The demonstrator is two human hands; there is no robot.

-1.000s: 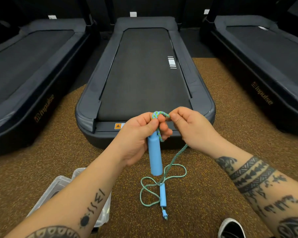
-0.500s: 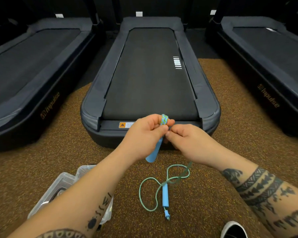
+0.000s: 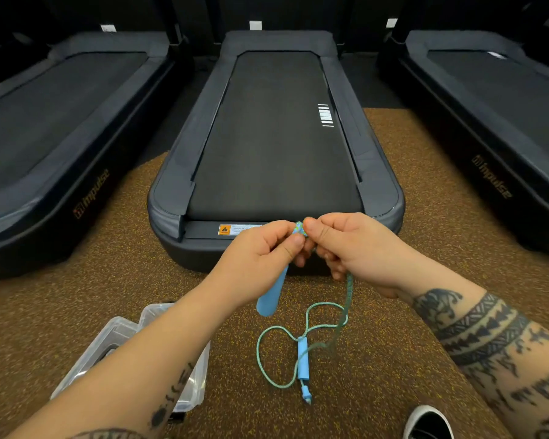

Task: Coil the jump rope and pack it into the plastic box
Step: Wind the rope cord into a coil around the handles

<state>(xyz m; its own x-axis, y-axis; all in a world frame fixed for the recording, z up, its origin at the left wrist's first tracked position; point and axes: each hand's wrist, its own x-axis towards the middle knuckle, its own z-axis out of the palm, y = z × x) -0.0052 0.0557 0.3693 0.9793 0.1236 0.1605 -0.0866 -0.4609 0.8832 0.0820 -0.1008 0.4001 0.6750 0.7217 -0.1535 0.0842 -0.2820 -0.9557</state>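
My left hand (image 3: 260, 251) grips one blue handle (image 3: 270, 297) of the jump rope, which points down and toward me. Green-and-blue rope is wound at the handle's top (image 3: 299, 229), pinched between both thumbs. My right hand (image 3: 352, 245) holds the rope there; the cord (image 3: 348, 293) drops from under this hand to loose loops on the floor. The second blue handle (image 3: 302, 359) lies flat on the carpet among those loops. The clear plastic box (image 3: 121, 337) sits open at lower left, largely hidden behind my left forearm.
A dark treadmill (image 3: 276, 137) stands straight ahead, its rear end just beyond my hands, with two more treadmills (image 3: 54, 122) to either side. Brown speckled carpet (image 3: 108, 255) covers the floor. A black-and-white shoe (image 3: 428, 423) shows at the bottom right.
The held handle tilted from hanging straight down to angling toward me. My right hand moved close against the left at the handle's top, and the floor loops shifted slightly.
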